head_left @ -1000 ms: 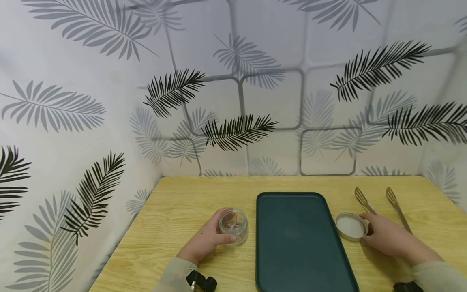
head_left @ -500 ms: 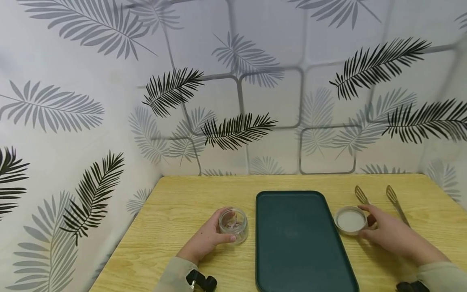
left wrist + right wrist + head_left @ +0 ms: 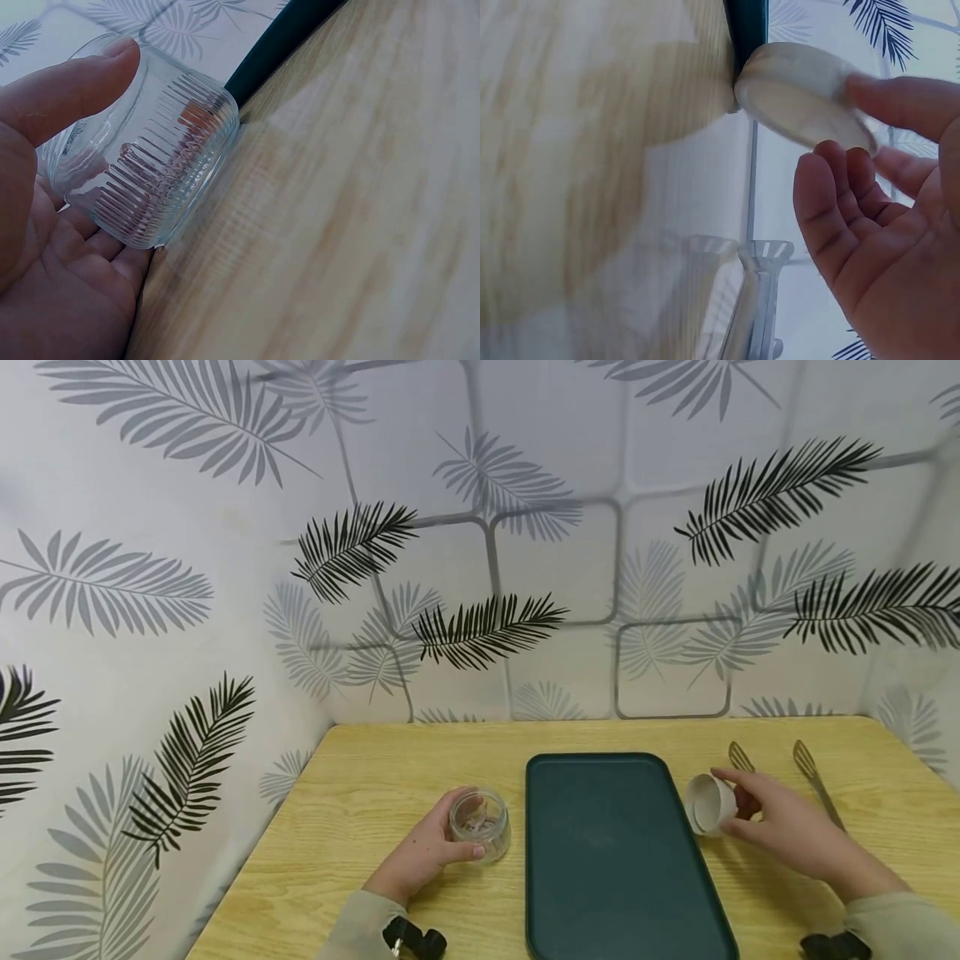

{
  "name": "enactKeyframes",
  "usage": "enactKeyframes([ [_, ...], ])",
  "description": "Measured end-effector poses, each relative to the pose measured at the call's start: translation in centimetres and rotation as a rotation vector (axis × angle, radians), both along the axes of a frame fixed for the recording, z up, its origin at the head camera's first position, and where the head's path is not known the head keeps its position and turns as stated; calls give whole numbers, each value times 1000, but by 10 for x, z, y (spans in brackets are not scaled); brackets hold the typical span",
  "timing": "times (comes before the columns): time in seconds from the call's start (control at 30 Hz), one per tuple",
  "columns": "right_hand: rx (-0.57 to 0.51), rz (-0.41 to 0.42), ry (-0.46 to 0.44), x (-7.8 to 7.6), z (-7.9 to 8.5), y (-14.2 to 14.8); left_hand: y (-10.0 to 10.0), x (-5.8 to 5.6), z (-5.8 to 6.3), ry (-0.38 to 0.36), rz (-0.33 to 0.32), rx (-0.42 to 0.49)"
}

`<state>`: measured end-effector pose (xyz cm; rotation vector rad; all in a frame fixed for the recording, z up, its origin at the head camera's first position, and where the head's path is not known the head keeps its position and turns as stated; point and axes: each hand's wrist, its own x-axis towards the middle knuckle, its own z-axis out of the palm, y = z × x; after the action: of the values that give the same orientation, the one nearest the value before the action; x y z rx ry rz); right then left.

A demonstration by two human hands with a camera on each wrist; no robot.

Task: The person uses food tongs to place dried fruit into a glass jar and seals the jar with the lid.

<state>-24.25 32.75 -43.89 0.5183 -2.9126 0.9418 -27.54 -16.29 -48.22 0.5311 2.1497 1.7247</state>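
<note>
My left hand [image 3: 427, 850] grips a clear glass jar [image 3: 491, 843] that stands upright on the table, left of the tray. In the left wrist view, the thumb lies over the ribbed jar [image 3: 150, 180], and small reddish-brown bits with an orange piece show inside. To the right of the tray, my right hand [image 3: 787, 831] pinches a round pale lid [image 3: 707, 807] by its edge, tipped up at a slant. The right wrist view has the lid [image 3: 802, 79] between thumb and fingers, its far edge close to the tray; whether they touch, I cannot tell.
A dark green rectangular tray [image 3: 615, 860] lies on the wooden table [image 3: 390, 760] between the hands. Metal tongs [image 3: 817, 783] with slotted ends lie behind my right hand, partly hidden by it. A leaf-patterned wall covering [image 3: 555, 652] rises behind the table.
The lid, nearly level before, has tilted up on edge as my right hand turned and shifted slightly back and left. My left hand and the jar stay in place.
</note>
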Motion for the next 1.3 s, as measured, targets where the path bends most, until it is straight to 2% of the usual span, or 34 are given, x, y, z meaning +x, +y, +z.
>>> enactKeyframes([
  [0.13, -47, 30, -20, -2, 0, -3, 1, 0, 1, 5, 1, 2],
  [0.43, -227, 140, -218, -8, -5, -1, 0, 1, 1, 0, -7, 7],
  [0.7, -308, 178, -273, -17, -10, 2, 1, 2, 1, -12, -3, 2],
  [0.83, -306, 149, -263, -18, -10, 0, 2, 1, 2, 2, 2, -33],
  [1.0, -294, 128, -198, -14, -2, -12, 4, 0, 0, 19, 3, -65],
  [1.17, -290, 140, -119, -13, 8, -41, 6, 0, 1, 38, 8, -74],
  [1.3, -283, 184, -107, -12, 17, -69, 7, 1, 2, 49, 12, -88],
])
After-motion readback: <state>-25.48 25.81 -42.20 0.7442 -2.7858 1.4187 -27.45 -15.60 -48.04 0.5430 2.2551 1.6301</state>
